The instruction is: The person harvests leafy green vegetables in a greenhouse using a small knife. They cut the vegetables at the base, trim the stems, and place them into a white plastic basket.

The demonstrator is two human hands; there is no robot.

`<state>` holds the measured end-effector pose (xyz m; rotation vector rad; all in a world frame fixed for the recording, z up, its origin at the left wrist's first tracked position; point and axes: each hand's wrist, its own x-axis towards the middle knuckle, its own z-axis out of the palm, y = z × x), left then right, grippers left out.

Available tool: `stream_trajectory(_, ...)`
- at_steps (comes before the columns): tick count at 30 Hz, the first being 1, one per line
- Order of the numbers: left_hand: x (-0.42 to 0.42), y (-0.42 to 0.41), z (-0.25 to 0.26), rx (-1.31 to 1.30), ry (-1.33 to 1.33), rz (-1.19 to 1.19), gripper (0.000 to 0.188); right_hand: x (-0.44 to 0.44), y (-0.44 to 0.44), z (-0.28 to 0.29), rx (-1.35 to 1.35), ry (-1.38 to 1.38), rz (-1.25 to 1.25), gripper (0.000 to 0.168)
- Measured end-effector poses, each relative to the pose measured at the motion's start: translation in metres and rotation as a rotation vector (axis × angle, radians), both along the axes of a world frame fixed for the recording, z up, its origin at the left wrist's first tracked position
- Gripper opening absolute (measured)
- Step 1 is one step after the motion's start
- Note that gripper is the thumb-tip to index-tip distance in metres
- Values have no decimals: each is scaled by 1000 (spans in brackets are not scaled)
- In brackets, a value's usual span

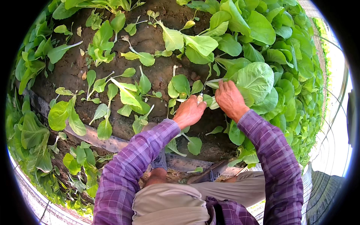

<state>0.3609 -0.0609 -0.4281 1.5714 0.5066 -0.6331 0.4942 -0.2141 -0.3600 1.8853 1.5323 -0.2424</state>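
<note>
My left hand [190, 111] is closed around a small hand tool with a pale handle end [200, 98]. A thin dark part runs up from the handle towards the stalks, and its tip is hard to make out. Just to the right, my right hand [231, 99] grips a leafy green vegetable plant [255, 81] near the base of its pale stalks. Its broad leaves spread to the right of my fingers. The fingers and nearby leaves hide where the stalks meet the soil. Small loose leaves [180, 85] lie beside my left hand.
Dense leafy plants [292, 84] fill the bed on the right. Cut or fallen leaves [132, 95] lie scattered over the brown soil [126, 67]. A flat border strip [98, 137] edges the bed in front of my legs, with more plants [33, 135] at left.
</note>
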Motion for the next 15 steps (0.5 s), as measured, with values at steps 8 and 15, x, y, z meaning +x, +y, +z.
stream_trajectory(8,-4,-11,7,176,-60,1,44,-11,-2,3,6,39,-64,12)
stream_trajectory(15,10,-8,6,-299,127,123,36,-15,-11,1,59,31,-43,11)
